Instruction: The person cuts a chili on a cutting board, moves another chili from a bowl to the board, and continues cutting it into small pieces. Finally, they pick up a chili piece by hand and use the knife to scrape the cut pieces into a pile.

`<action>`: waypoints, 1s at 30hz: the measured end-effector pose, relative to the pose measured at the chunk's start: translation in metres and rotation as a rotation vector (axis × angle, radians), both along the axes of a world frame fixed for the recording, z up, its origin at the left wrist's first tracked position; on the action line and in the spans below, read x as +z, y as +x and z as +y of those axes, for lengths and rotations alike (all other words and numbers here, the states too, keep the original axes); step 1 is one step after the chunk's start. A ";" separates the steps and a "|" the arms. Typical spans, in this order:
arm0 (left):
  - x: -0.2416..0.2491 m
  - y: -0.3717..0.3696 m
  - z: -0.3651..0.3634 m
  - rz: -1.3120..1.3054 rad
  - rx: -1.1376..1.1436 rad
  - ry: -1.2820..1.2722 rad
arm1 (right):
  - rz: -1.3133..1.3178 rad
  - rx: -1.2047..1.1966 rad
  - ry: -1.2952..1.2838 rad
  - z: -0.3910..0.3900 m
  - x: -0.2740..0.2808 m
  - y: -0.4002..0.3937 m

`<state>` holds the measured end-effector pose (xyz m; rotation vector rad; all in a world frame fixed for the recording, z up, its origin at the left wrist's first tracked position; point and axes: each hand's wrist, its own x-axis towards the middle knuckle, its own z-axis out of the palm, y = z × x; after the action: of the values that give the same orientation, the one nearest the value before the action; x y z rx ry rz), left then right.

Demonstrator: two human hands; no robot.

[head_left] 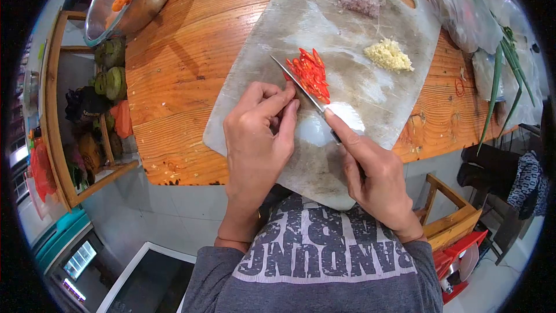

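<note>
My right hand (370, 165) grips a kitchen knife (304, 90), its index finger stretched along the spine and the blade pointing up and left. Left of the blade, my left hand (260, 119) has its fingers pinched around a red chili, of which only a small bit shows at the fingertips. Sliced red chili (310, 75) lies in a pile just right of the blade. Both hands are over a worn, whitish cutting board (266, 46). Farther up the board are a heap of minced garlic (388, 55) and a heap of chopped purple onion (360, 3).
The board rests on a wooden table (174, 110) and overhangs its near edge. A metal bowl (156, 0) with orange pieces stands at the upper left. Plastic bags (463, 8) and green onion leaves (509, 61) lie at the right. A wooden shelf (49, 110) with produce is at the left.
</note>
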<state>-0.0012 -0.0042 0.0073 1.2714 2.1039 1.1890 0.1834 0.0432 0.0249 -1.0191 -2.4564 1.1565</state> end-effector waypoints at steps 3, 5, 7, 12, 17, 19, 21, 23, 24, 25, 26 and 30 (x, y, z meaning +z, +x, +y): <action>0.001 0.000 -0.001 -0.006 -0.007 -0.004 | 0.003 0.003 -0.004 0.000 -0.001 -0.002; 0.001 -0.001 -0.001 -0.031 -0.008 -0.004 | -0.029 0.013 -0.002 0.003 0.000 -0.005; 0.001 -0.002 0.000 -0.007 0.006 -0.017 | -0.062 0.019 0.033 0.005 -0.003 -0.012; -0.001 -0.002 -0.001 0.034 0.003 -0.021 | -0.074 0.018 0.139 0.011 -0.012 -0.036; -0.005 -0.002 -0.003 0.039 0.045 0.010 | -0.120 -0.021 0.032 -0.002 0.003 -0.016; -0.001 -0.003 -0.001 0.026 0.055 -0.017 | -0.102 -0.038 -0.020 -0.003 0.006 -0.007; 0.001 -0.003 0.002 0.012 0.058 -0.033 | -0.046 -0.060 -0.077 -0.002 0.008 0.000; -0.001 -0.004 0.003 -0.020 0.041 -0.033 | 0.043 -0.041 -0.019 0.000 -0.003 0.005; -0.001 -0.004 0.001 -0.034 0.040 -0.038 | 0.065 -0.034 -0.004 0.001 -0.005 0.005; 0.000 -0.003 0.001 -0.026 0.038 -0.041 | 0.086 -0.027 0.011 0.002 -0.007 0.005; 0.000 -0.002 0.001 -0.018 0.039 -0.041 | 0.082 -0.025 0.018 0.004 -0.006 0.004; 0.000 -0.001 0.000 0.003 0.032 -0.048 | 0.067 0.002 0.033 0.004 -0.008 0.000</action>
<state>-0.0024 -0.0039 0.0068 1.2234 2.1497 1.1438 0.1837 0.0474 0.0169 -0.9530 -2.4169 1.1281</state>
